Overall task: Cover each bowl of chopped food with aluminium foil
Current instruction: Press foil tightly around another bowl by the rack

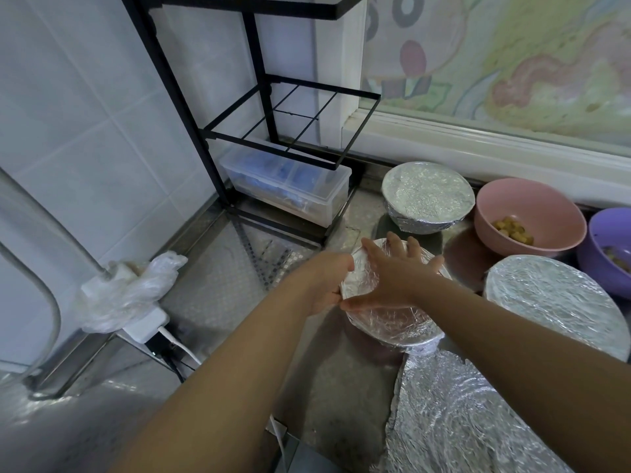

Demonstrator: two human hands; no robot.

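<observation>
we've got the right hand (396,273) flat, fingers spread, atop the foiled bowl (387,324); left hand (326,283) grips its left edge.

A black wire rack (259,107) stands in the corner of the desk (211,291). Under the rack sits a clear box (286,186) with blue things inside. Left of the rack is a white tiled wall (85,97). In front of the rack, a crinkly plastic bag (129,288) lies on a white plug block (143,331).

Right hand (396,273) flat, fingers (393,243) spread; left hand (326,285) cupped sideways
</observation>
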